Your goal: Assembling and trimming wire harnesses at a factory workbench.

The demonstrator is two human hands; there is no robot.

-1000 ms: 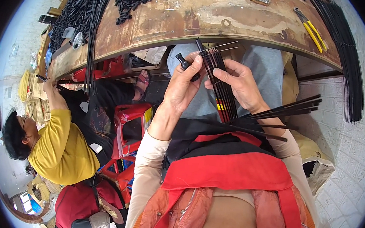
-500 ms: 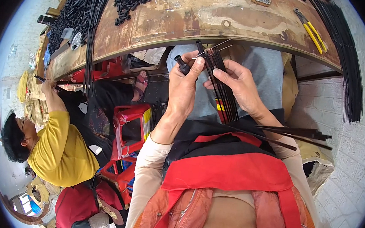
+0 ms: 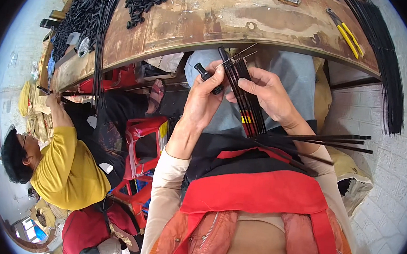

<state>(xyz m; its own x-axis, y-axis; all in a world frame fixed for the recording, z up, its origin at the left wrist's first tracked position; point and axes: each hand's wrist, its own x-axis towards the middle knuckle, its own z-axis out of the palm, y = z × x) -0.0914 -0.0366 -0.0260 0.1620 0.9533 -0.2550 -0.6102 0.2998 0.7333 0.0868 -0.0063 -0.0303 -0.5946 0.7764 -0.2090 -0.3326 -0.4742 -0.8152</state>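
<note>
My left hand is closed around a short black flanged plastic tube, which looks like an umbrella runner. Its thumb and fingers also reach the upper end of a bundle of thin black ribs, like an umbrella frame. At the bundle's other side, my right hand grips the ribs, thumb across the front; some fingertips are hidden behind them. Thin wires stick out near the top. A red and yellow band shows lower on the bundle. Loose dark rods project over my right forearm.
The wooden table curves ahead, with heaped black plastic parts at left. Yellow-handled pliers and long black rods are at right. Beside me at left sit a person in a yellow top and a red stool.
The plastic tube has tilted in my left hand, and that hand has turned slightly. The bundle has shifted a little, showing more of its red and yellow band. The loose rods dipped slightly.
</note>
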